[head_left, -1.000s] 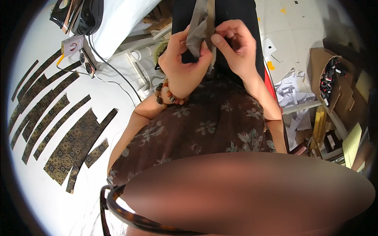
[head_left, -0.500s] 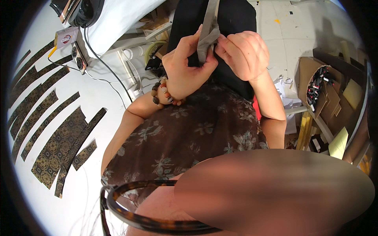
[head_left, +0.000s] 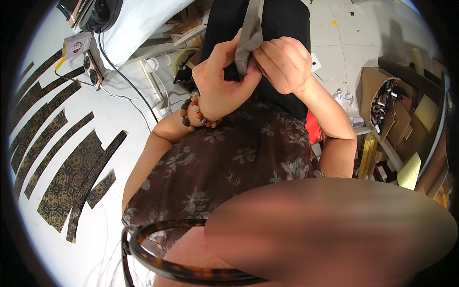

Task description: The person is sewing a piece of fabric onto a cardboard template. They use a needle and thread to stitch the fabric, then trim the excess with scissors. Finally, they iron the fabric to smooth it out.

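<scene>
A narrow grey fabric strip (head_left: 249, 36) runs up out of the top of the picture, in front of my dark lap. My left hand (head_left: 220, 83) pinches its lower end between thumb and fingers; a wooden bead bracelet (head_left: 193, 115) circles that wrist. My right hand (head_left: 282, 64) grips the same end from the right, fingers curled over the folded edge. Both hands touch each other at the strip. The tip of the strip is hidden between my fingers.
Several dark patterned fabric pieces (head_left: 64, 170) lie on the white table (head_left: 114, 115) at left, with a black cable (head_left: 122, 79) and a small box (head_left: 76, 45). Cardboard boxes (head_left: 397, 115) and wooden slats (head_left: 368, 150) crowd the floor at right. Tortoiseshell glasses (head_left: 158, 260) hang low.
The view has shifted so that both hands and the strip sit further right and a little higher. Both hands keep their grip on the strip.
</scene>
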Tool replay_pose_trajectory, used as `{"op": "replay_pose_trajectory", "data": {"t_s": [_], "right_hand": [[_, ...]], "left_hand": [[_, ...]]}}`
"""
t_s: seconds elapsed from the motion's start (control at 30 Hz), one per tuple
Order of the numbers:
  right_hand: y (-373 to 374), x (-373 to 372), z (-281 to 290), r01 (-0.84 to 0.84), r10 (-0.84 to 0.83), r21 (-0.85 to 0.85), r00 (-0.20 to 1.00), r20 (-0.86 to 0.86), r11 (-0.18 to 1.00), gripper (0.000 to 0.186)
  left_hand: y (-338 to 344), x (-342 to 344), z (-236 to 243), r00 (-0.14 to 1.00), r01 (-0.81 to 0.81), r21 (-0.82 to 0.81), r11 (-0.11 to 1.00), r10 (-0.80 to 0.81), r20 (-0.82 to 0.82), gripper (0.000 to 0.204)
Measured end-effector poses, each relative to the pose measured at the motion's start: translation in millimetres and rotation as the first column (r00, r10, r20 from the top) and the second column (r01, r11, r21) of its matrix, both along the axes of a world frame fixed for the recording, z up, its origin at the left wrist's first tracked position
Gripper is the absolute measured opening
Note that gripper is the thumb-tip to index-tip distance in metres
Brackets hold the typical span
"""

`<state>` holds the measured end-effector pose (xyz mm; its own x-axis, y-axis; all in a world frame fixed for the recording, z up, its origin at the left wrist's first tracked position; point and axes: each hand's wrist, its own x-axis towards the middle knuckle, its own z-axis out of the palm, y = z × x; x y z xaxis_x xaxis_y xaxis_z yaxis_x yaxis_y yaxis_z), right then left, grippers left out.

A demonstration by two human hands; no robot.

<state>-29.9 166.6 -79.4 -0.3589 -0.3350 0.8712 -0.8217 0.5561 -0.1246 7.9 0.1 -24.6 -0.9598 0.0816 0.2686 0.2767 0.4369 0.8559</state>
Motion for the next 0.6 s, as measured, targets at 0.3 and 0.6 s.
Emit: {"op": "replay_pose_trajectory", "data": {"t_s": [0.3,0.6], "right_hand": [[11,-9,3,0.004,-0.004,-0.01,0.999,-0.04,1.0,0.039],[15,-5,8,0.05,-0.051,-0.035,0.999,-0.019,0.998,0.031]], "left_hand": [[2,-3,6,1.0,-0.001,-0.077,0.997,0.0,-0.008,0.045],[7,-14,14,0.99,-0.078,-0.239,0.968,0.046,-0.134,0.031]]}}
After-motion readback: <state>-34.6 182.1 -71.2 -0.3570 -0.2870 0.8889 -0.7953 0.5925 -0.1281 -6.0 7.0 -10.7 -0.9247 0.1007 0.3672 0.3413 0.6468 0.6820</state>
